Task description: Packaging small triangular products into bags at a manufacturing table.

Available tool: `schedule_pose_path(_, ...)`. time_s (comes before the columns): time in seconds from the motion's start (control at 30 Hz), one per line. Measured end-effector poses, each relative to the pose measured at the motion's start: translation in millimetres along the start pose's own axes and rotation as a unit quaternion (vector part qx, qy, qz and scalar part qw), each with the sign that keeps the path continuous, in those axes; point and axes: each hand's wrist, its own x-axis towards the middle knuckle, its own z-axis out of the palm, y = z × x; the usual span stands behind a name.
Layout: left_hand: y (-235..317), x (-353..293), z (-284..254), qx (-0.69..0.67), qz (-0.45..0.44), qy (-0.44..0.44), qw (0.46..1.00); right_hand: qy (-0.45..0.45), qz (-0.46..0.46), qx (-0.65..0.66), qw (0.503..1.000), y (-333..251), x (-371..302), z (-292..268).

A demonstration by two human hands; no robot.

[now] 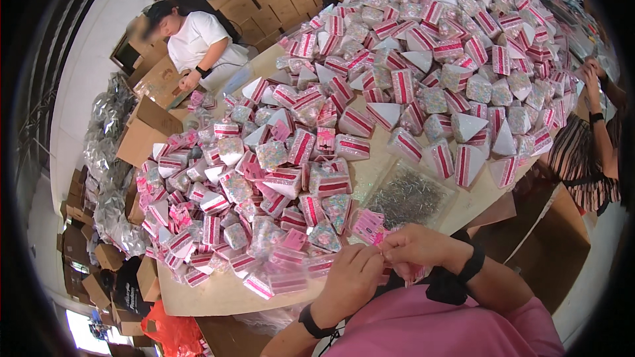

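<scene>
My left hand (352,276) and my right hand (420,248) are close together at the table's front edge, both with closed, pinching fingers. Just beyond the fingertips is a pink printed card (368,225), which my right fingers appear to grip at its lower end. What my left fingers pinch is too small to make out. More pink material shows beneath my right hand, partly hidden. Ahead of my hands lies a clear bag or tray of thin metal pins (411,193). Left of them are cake-slice-shaped pieces (283,182) with pink and white stripes, several carrying pink cards.
A large heap of similar slices (423,59) covers the table's far side. Across the table (264,66), a person in a white shirt (202,46) works. Another person's hands (591,73) are at the right edge. Cardboard boxes (155,129) and a red bag (173,332) are at left.
</scene>
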Motion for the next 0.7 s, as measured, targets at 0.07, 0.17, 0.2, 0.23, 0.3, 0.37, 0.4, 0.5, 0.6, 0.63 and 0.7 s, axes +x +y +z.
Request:
schedule_pose_path(0.07, -2, -1, 2, -0.032, -0.016, 0.016, 0.999, 0.022, -0.015, -0.036, 0.999, 1, -1, 4)
schedule_pose_path(0.17, -10, -9, 7, -0.129, -0.099, 0.026, 0.986, 0.077, -0.100, -0.231, 0.965, -15, -9, 18)
schedule_pose_path(0.2, -11, -10, 7, -0.169, -0.135, 0.027, 0.976, 0.097, -0.140, -0.317, 0.933, -21, -12, 22)
schedule_pose_path(0.23, -11, -11, 5, -0.236, -0.189, 0.011, 0.953, 0.119, -0.177, -0.388, 0.897, -18, -10, 24)
schedule_pose_path(0.3, -11, -11, -1, -0.366, -0.292, -0.022, 0.884, 0.162, -0.247, -0.518, 0.803, -10, -9, 31)
schedule_pose_path(0.37, -13, -13, -3, -0.444, -0.320, -0.017, 0.837, 0.175, -0.310, -0.589, 0.726, -17, -10, 36)
schedule_pose_path(0.4, -14, -14, 0, -0.486, -0.333, -0.019, 0.808, 0.178, -0.312, -0.609, 0.707, -16, -11, 36)
schedule_pose_path(0.5, -21, -11, 5, -0.525, -0.395, -0.004, 0.754, 0.206, -0.327, -0.631, 0.672, -18, -10, 30)
schedule_pose_path(0.6, -27, -12, 6, -0.379, -0.317, 0.054, 0.868, 0.251, -0.343, -0.612, 0.667, -24, -16, 20)
schedule_pose_path(0.63, -28, -11, 4, -0.276, -0.263, 0.062, 0.922, 0.268, -0.349, -0.602, 0.666, -26, -19, 18)
schedule_pose_path(0.7, -30, -3, 6, -0.584, -0.374, 0.141, 0.706, 0.300, -0.349, -0.521, 0.719, -30, -21, 20)
